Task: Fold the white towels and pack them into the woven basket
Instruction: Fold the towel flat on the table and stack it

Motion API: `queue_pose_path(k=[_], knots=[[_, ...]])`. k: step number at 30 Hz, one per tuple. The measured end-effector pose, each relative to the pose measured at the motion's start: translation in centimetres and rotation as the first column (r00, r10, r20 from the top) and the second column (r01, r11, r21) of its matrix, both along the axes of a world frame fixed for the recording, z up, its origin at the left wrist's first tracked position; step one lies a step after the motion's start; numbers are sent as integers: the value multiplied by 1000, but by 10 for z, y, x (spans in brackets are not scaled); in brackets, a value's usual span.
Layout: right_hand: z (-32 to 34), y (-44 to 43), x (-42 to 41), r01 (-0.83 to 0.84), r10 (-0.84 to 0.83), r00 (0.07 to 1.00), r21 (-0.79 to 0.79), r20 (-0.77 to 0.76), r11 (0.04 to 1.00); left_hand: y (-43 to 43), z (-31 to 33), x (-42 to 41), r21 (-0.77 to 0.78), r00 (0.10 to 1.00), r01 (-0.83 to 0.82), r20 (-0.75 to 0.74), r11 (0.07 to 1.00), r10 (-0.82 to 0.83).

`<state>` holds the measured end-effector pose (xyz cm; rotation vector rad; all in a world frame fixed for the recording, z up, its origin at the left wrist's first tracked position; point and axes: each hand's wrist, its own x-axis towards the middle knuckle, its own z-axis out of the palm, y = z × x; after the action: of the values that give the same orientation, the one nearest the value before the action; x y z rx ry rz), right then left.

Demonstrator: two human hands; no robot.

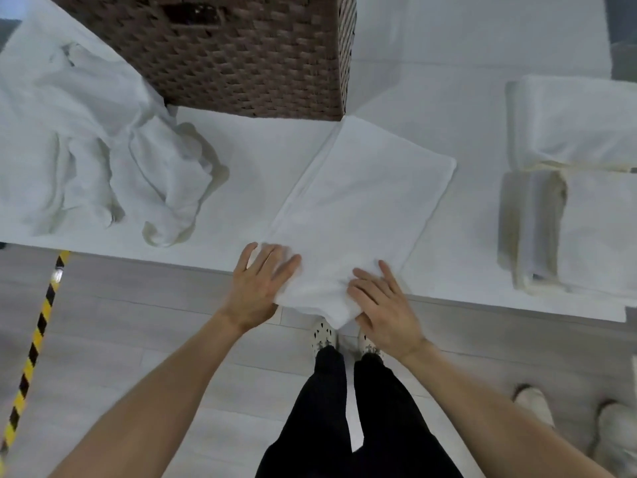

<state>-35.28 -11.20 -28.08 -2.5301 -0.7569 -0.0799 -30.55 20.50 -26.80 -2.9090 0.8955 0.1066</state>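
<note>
Folded towel (362, 201) on white table (258, 174); grey plank floor (138, 322), hazard stripe (46, 305)

A white table (262, 160) stands on pale plank floor (120, 339) beside yellow-black striped tape (37, 339).

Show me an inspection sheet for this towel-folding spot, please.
Surface: white table.
Job's things: flat towel, near end overhanging the table edge; crumpled towels at left; folded towels at right; basket at back.
Clutter: nothing seen.
Hands: left hand and right hand rest flat on the flat towel's near end.
Cables: nothing seen.
Surroundings: striped tape on the floor; another person's shoes at right.
</note>
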Motion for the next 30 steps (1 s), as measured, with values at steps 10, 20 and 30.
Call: queue_pose_path(k=[10,20,30], knots=[[95,-22,27,618,-430,710,201,-557,760,1,45,41,-691,955,-264,-287,673,79],[97,-71,117,872,-622,476,243,-622,425,-100,98,175,-621,719,-695,-615,363,323],[38,-99,182,847,-698,335,-122,-633,517,-138,40,246,-236,548,-806,-643,542,536]])
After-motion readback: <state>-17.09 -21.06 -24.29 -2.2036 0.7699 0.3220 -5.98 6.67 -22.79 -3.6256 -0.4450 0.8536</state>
